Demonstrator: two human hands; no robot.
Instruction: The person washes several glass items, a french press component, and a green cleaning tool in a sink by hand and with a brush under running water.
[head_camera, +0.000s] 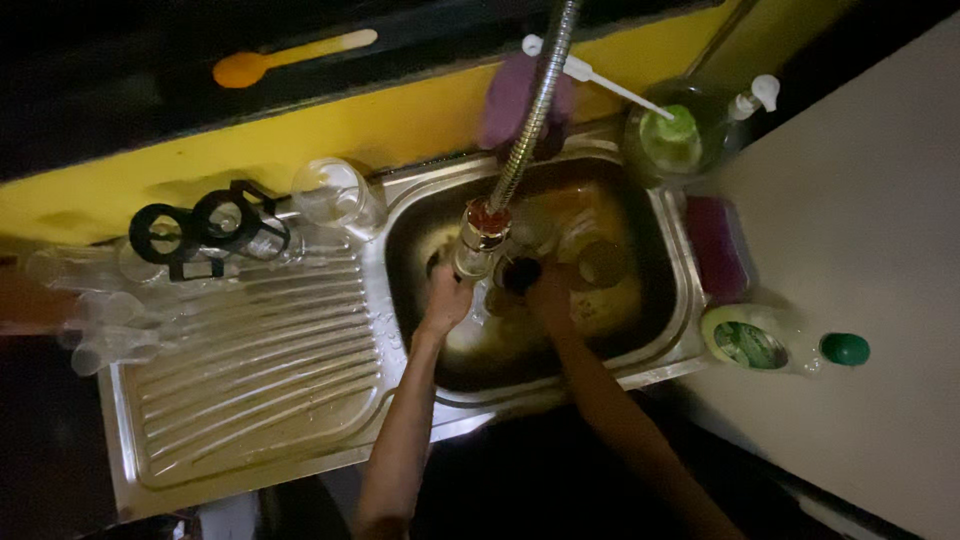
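Both my hands are down in a steel sink basin (660, 235) under a flexible metal tap hose (535, 110). My left hand (445, 300) is closed around a clear glass (475, 320) at the basin's left side, just below the tap head (478, 235). My right hand (548, 295) is curled against a dark round item (518, 272) beside that glass; what it grips is too dim to tell. More glassware and dishes lie in brownish water at the basin's right (600, 265).
A ribbed steel drainboard (260, 380) lies left of the basin, with upturned clear glasses (335, 190) and black-lidded jars (205, 230) along its back. Right of the sink sit a purple sponge (722, 250), a lying green-capped bottle (775, 345) and a pump bottle (680, 130). An orange spoon (285, 58) rests behind.
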